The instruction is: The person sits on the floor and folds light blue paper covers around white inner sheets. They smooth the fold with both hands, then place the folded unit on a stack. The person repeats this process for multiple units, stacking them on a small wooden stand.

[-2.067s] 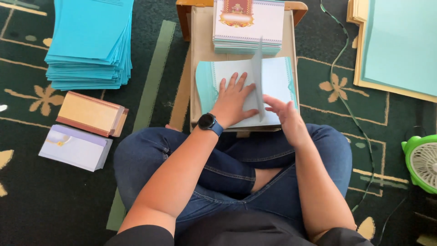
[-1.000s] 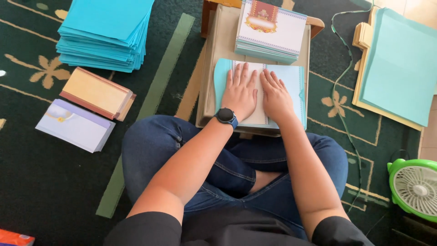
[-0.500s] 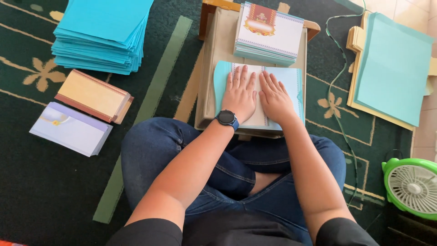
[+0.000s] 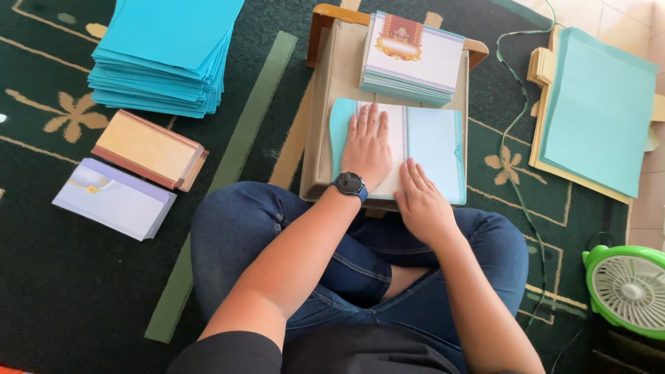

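Note:
A folded light-blue paper card (image 4: 435,149) lies on a small beige folding table (image 4: 325,125) over my lap. My left hand (image 4: 368,145), with a black watch at the wrist, presses flat on the card's white middle panel. At the card's near edge rests my right hand (image 4: 420,201), fingers flat on the paper. Neither hand grips anything. Behind the card, at the table's far end, stands a stack of printed cards (image 4: 413,58) with a red-and-gold emblem on top.
A pile of blue sheets (image 4: 166,55) lies at far left on the dark green carpet. Nearer are a tan-topped stack (image 4: 149,149) and a lilac stack (image 4: 114,197). Teal sheets on a board (image 4: 596,111) lie at right, a cable (image 4: 516,131) beside them, a green fan (image 4: 629,287) at lower right.
A flap that stood upright was folded down and pressed by both hands. Since then my right hand has slid back to the card's near edge; my left hand stays pressed flat.

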